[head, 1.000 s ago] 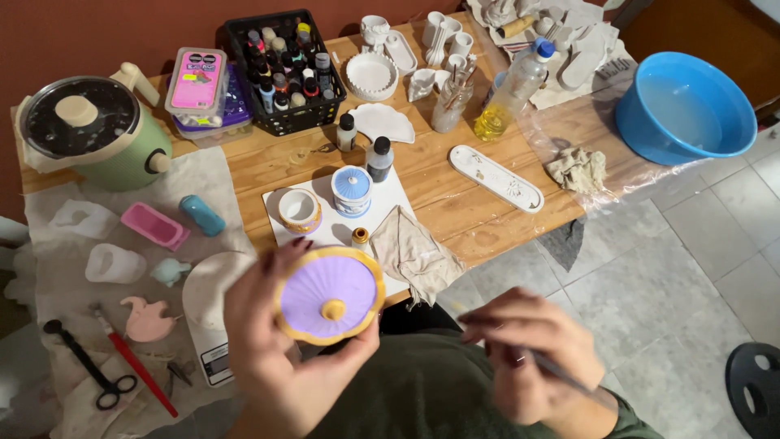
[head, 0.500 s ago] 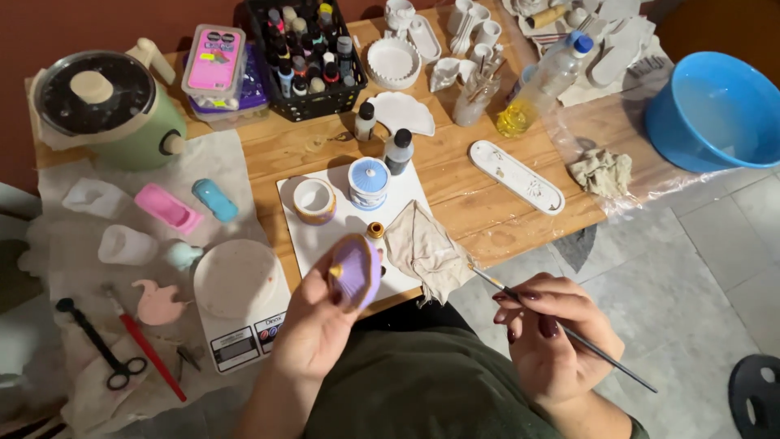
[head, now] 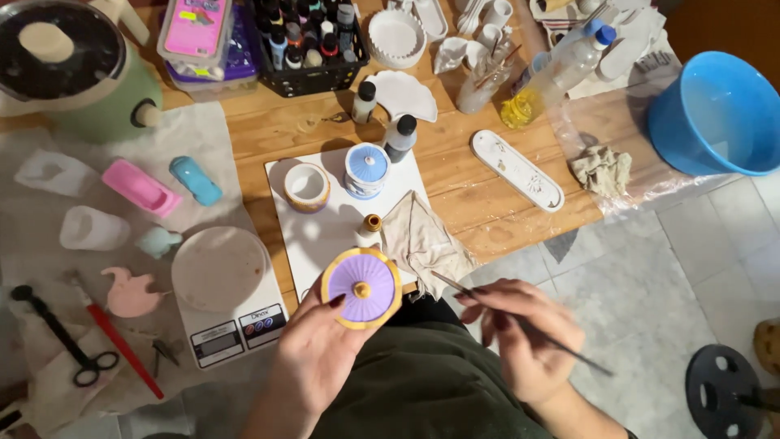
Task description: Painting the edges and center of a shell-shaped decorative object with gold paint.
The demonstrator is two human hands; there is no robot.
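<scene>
We held a round lilac lid with a gold rim and a small gold knob (head: 361,287) in our left hand (head: 318,358), fingers closed on its lower edge, so that its ribbed top faced up. It hung just off the near edge of the white square board (head: 325,232) on the wooden table (head: 455,187). Our right hand (head: 520,337) was to the right of the lid, pinched shut on a thin dark-handled brush (head: 520,323) whose tip pointed towards the lid's right rim; whether it touched we could not tell.

Just beyond the lid, on the board, stood a small gold-capped bottle (head: 371,223), and right of it lay a crumpled beige cloth (head: 422,240). Farther across the board sat a round white pot with a gold band (head: 306,186) and a blue-and-white lidded jar (head: 366,169), with a black-capped bottle (head: 400,136) behind that.

Left of the lid stood a white kitchen scale with a round plate (head: 221,272). Farther left lay a pink bird-shaped piece (head: 130,293), a red-handled tool (head: 118,349) and black scissors (head: 61,337). Well off to the right of the lid, at the table's far corner, sat a blue plastic basin (head: 715,114), and nearer it a long white oval tray (head: 517,169).
</scene>
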